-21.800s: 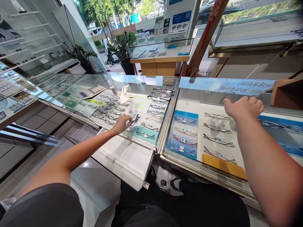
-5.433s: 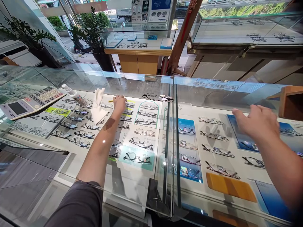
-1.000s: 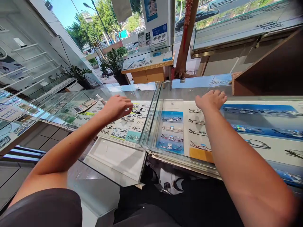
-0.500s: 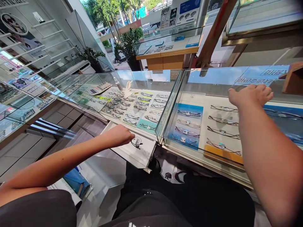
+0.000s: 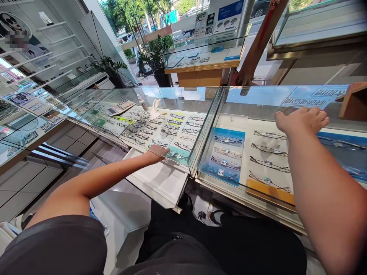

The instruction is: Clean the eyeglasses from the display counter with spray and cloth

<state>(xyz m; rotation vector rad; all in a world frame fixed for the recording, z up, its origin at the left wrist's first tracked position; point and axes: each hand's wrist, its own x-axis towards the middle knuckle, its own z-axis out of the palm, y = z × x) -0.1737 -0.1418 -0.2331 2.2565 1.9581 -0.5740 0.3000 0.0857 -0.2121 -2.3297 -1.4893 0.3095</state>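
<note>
My left hand (image 5: pixel 157 152) is pinched at the front of the left display case, over the pulled-out white tray (image 5: pixel 159 181). At its fingertips a pair of eyeglasses (image 5: pixel 172 154) overlaps the teal card (image 5: pixel 183 157); the held frame is hard to separate from the one lying there. My right hand (image 5: pixel 305 121) rests with fingers outstretched on the glass top of the right case, holding nothing. Beneath that glass lie several eyeglasses (image 5: pixel 268 163) on a white sheet, and more on a blue card (image 5: pixel 207 168).
A spray bottle (image 5: pixel 142 102), a white hand-shaped stand (image 5: pixel 155 110) and a calculator (image 5: pixel 120 107) are at the left case. Another person's hand (image 5: pixel 246 76) leans on the far counter edge. A wooden box (image 5: pixel 354 102) stands at the right. Potted plants (image 5: pixel 110 68) are beyond.
My left hand has moved up and forward from over the white tray to the teal card, and the round eyeglasses moved away from above the tray. My right hand stays on the glass.
</note>
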